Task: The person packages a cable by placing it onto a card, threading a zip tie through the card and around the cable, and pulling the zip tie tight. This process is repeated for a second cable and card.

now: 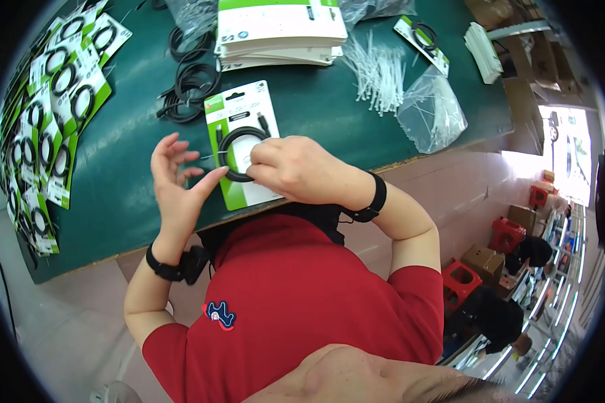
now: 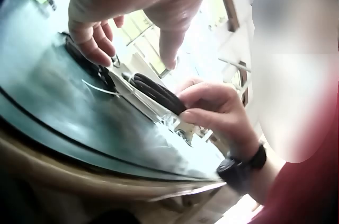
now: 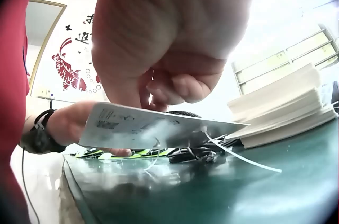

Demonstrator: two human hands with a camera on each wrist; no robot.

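Note:
A green and white packaging card lies tilted before the person, a coiled black cable against its front. My right hand pinches the coil at its right side, over the card. In the left wrist view, the thumb and fingers of that hand close on the cable loops. A white cable tie sticks out from the back of the card in the right wrist view. Left of the card, my left hand has its fingers spread and loosely bent, the thumb tip close to the coil's lower left.
Many carded cables cover the green table's left end. A stack of cards stands behind the work, beside loose black cables. Rightward lie white cable ties, a clear plastic bag, one carded cable and another card stack.

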